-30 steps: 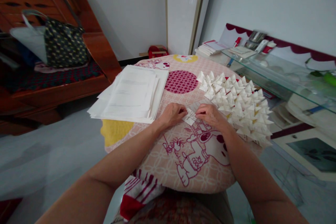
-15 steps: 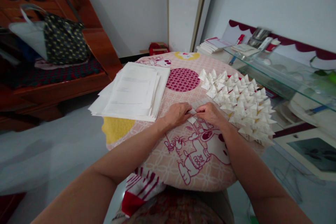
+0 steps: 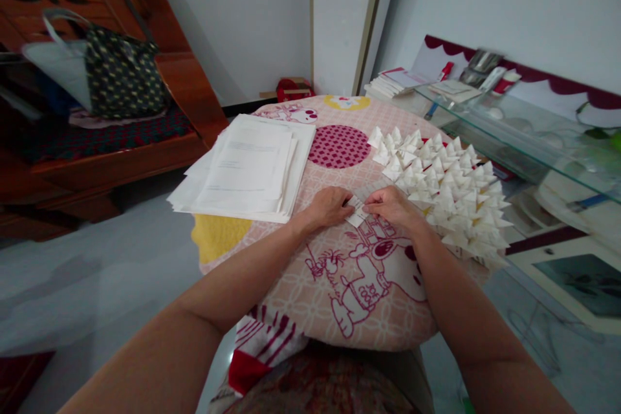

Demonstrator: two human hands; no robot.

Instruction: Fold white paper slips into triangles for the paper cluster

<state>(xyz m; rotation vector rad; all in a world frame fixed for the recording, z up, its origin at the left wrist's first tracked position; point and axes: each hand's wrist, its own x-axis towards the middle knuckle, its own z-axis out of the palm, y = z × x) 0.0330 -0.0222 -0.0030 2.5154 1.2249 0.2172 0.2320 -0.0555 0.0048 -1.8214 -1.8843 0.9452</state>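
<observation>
Between my two hands, over the middle of the cloth-covered round table (image 3: 301, 310), is a small folded piece of printed paper (image 3: 357, 212). My left hand (image 3: 331, 206) pinches its left edge with thumb and fingers. On the opposite edge, my right hand (image 3: 391, 206) grips it between thumb and fingertips. Close by on the right stand rows of pointed folded paper pieces (image 3: 444, 187), packed together. To the left lies a loose stack of white paper sheets (image 3: 247, 168), some with printed lines.
A glass shelf (image 3: 509, 132) with papers, a red cup and a metal container adjoins the table's right side. At left a wooden bench (image 3: 184, 90) carries a dark patterned bag (image 3: 123, 74). A red and white striped cloth (image 3: 262, 349) hangs at the near edge.
The small paper shows more of its printed face between my fingers, and my hands are slightly farther apart. The stack and the folded pieces have stayed put.
</observation>
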